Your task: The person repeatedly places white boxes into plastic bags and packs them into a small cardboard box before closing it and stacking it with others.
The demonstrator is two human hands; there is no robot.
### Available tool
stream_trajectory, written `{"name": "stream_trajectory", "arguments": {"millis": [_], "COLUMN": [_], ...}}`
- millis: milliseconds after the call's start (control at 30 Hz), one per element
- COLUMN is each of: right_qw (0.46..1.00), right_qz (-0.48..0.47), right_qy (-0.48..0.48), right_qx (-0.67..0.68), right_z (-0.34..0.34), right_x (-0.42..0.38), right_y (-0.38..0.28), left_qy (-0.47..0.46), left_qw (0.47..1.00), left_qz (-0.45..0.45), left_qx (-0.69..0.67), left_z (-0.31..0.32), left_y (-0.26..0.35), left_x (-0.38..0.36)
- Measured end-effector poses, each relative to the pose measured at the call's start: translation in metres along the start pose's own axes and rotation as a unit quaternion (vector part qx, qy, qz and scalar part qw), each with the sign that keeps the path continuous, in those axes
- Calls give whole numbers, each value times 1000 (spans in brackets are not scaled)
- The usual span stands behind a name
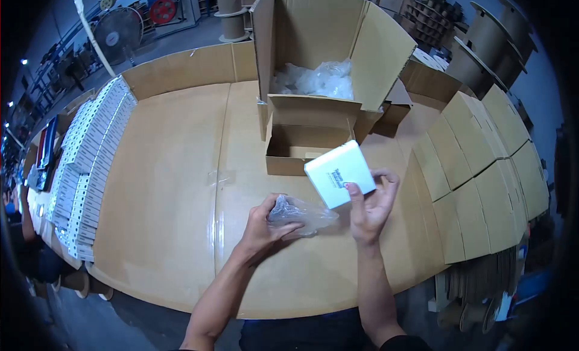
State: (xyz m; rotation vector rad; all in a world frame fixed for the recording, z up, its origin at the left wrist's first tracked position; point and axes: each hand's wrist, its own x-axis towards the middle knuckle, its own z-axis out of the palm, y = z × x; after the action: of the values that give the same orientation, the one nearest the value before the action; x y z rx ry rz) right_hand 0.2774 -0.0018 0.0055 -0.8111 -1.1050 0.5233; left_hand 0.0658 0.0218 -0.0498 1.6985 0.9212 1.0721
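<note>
My right hand (371, 203) holds the white box (339, 173) up by its lower edge, tilted, and just to its left my left hand (265, 221) squeezes the crinkly plastic bag (300, 216), almost touching it.

forearms bare | dark sleeve edge at right elbow | dark trousers

A: Colours at the grip?
B: Small box (339, 173) in right hand (371, 207) is white with dark print. Bag (300, 215) in left hand (263, 225) is clear and glossy.
A: Underneath?
B: Tabletop (169, 188) is plain brown cardboard. Open carton (307, 147) just beyond the box, same brown.
</note>
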Motion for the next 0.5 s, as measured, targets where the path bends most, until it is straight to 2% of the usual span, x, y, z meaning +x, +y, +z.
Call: {"name": "stream_trajectory", "arguments": {"millis": [67, 133, 233, 500], "right_qw": [999, 998, 996, 998], "right_qz": [-9, 25, 51, 48], "right_qy": [-29, -31, -48, -16], "right_qx": [22, 40, 50, 44], "right_z": [9, 13, 13, 1], "right_x": [-4, -8, -13, -14], "right_y": [7, 10, 9, 15], "left_qy": [-3, 4, 10, -4], "left_qw": [1000, 1000, 1000, 1000], "left_qz": [2, 31, 23, 2], "left_qx": [-13, 0, -10, 25], "left_z": [3, 2, 3, 3], "left_y": [2, -2, -5, -2], "left_x": [1, 0, 1, 2]}}
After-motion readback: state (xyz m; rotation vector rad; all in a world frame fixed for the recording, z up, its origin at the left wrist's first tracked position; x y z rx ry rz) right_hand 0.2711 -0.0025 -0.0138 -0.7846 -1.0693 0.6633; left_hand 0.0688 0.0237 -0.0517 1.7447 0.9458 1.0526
